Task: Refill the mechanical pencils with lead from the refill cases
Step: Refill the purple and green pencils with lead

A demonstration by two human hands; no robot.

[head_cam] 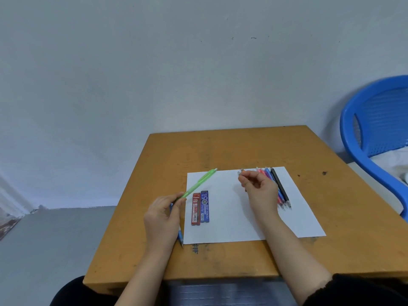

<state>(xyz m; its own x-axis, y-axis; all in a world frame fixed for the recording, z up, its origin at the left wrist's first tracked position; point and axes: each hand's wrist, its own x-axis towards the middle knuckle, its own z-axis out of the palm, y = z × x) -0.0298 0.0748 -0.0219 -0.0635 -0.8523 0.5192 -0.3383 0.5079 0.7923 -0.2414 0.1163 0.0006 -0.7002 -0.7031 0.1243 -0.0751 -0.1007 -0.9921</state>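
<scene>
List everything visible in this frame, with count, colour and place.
table: one, orange-brown, centre
paper sheet: one, white, on the table
red refill case: one, red, on the sheet's left part
blue refill case: one, blue, beside the red one
green pencil: one, green, raised over the sheet's left edge
blue pencil: one, blue, sheet's left edge, partly under the hand
pencil row: count unclear; pink, blue, black; sheet's right part
chair: one, blue, right of the table
left hand: grips the green pencil
right hand: pinches a small grey piece
</scene>
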